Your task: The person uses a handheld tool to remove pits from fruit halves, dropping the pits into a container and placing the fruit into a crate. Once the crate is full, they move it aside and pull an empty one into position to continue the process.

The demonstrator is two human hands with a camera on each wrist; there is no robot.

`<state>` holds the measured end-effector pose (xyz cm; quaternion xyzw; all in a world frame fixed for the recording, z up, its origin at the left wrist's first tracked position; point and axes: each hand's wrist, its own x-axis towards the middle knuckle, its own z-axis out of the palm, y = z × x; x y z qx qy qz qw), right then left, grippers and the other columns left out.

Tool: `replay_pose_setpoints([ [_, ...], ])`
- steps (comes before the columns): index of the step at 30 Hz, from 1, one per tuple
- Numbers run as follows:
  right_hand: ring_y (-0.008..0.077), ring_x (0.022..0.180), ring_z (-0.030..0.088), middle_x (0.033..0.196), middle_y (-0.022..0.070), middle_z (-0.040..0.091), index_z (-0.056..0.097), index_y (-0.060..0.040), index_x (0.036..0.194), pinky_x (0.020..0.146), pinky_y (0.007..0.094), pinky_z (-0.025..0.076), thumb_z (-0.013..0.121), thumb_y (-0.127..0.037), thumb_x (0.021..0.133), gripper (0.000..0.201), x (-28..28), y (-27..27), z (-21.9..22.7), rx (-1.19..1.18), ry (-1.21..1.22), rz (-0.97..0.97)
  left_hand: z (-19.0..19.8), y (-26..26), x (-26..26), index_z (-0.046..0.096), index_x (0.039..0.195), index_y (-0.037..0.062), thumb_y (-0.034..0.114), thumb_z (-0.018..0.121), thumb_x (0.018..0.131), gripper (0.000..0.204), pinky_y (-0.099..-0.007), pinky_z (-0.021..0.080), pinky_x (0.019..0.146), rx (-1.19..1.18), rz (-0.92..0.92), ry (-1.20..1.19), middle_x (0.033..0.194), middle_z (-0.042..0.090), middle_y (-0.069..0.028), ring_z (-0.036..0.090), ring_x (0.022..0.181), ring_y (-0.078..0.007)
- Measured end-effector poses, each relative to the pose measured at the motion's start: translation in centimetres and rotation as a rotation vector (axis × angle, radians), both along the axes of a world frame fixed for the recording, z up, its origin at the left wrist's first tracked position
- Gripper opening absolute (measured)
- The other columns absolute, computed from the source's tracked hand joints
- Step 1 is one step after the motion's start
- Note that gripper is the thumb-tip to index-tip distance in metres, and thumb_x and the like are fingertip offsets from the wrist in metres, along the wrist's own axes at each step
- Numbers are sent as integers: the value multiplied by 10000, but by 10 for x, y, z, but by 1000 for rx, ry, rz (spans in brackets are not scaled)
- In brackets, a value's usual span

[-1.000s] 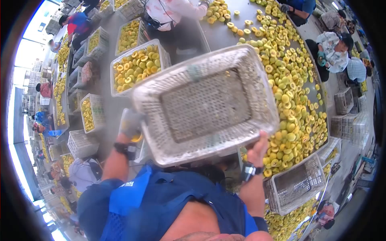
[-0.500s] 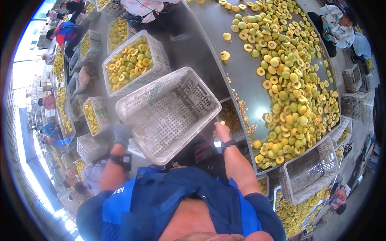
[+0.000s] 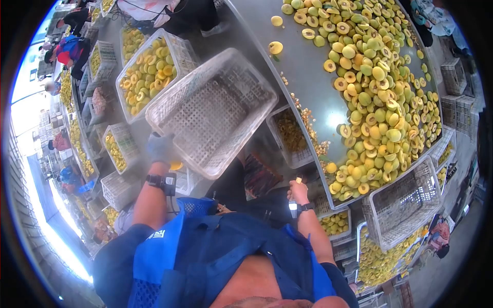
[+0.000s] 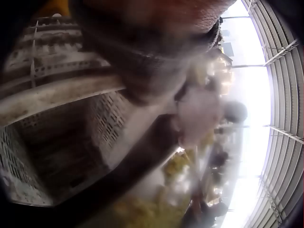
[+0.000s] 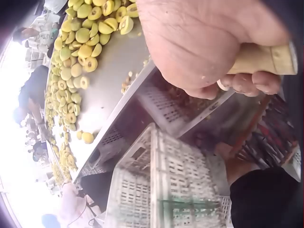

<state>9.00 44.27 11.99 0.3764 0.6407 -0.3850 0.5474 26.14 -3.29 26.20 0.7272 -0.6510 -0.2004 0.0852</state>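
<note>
My left hand [image 3: 160,148], in a grey glove, grips the near-left rim of a white plastic crate [image 3: 221,120]. The crate hangs tilted in front of me, its slatted inside bare and stained. In the left wrist view, the crate's rim [image 4: 61,97] runs up to the blurred gloved hand [image 4: 147,71]. My bare right hand [image 3: 298,192] is apart from the crate, low by the table's near corner. Its fingers curl round a pale wooden handle [image 5: 266,59]; the rest of that tool is hidden.
Halved yellow-green fruit [image 3: 380,118] is heaped on the metal table [image 3: 303,66] at right, with pits along its edge. Full crates [image 3: 149,77] stand on the floor to the left. Another white crate [image 3: 403,203] leans at the table's near end. A person's dark-trousered leg [image 3: 203,20] is at the top.
The crate was level across my front with both hands at it; it swung left and tilted. My right hand came off its rim and moved down. The view shifted.
</note>
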Motion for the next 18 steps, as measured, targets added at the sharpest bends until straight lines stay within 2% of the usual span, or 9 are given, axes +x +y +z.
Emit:
replay_pose_setpoints([
  [2,192,481,536,616,77,534,540,-59,953,426,357,444,658,-188,892,185,3,3,-3,-5,-7,6,-21,10,-4,712,872,-27,227,790,720,306,-341,542,523,16,-34,145,710,687,-79,656,574,-181],
  [3,183,488,546,631,64,536,544,-53,925,423,348,450,658,-176,893,170,3,0,-1,6,4,15,-49,7,-1,712,872,-27,227,790,720,306,-341,542,523,14,-42,143,710,687,-79,656,574,-181],
  [5,173,494,556,646,51,538,548,-47,897,420,338,455,658,-163,895,160,1,-9,6,25,16,10,-113,-4,0,680,975,-48,178,792,729,352,-377,544,683,151,92,67,832,703,-140,680,743,-238],
  [8,170,500,567,639,60,566,572,-37,930,429,330,469,642,-186,907,167,0,-12,3,-39,94,105,-145,1,-47,732,906,-1,195,803,749,261,-330,523,537,160,23,112,734,691,-45,645,597,-168],
  [9,170,500,567,639,60,566,572,-37,930,429,330,469,642,-186,907,167,2,-7,-3,-20,98,94,-158,0,-61,732,906,-1,195,803,749,261,-330,523,537,179,12,115,734,691,-45,645,597,-168],
  [12,149,503,560,633,49,557,589,-35,948,440,309,469,638,-189,911,166,1,-14,-4,-30,144,104,-188,-7,-108,719,970,3,161,817,746,290,-323,513,562,274,180,377,778,691,-50,625,621,-153],
  [13,149,503,560,633,49,557,589,-35,948,440,309,469,638,-189,911,166,-1,-15,-6,-17,149,98,-216,-20,-103,677,986,-2,115,817,759,291,-347,553,556,317,129,516,791,673,-62,637,628,-184],
  [15,140,501,553,627,39,548,587,-40,940,439,305,464,636,-188,913,159,0,-17,-11,-22,159,71,-257,-44,-101,699,995,14,106,836,745,300,-322,534,622,415,88,572,855,700,-55,652,707,-171],
  [18,130,491,533,618,26,536,585,-48,936,432,293,440,628,-192,926,150,-9,-27,-24,-27,154,23,-313,-68,-114,698,1065,-5,123,837,765,355,-343,566,693,567,84,594,924,714,-82,676,749,-224],
])
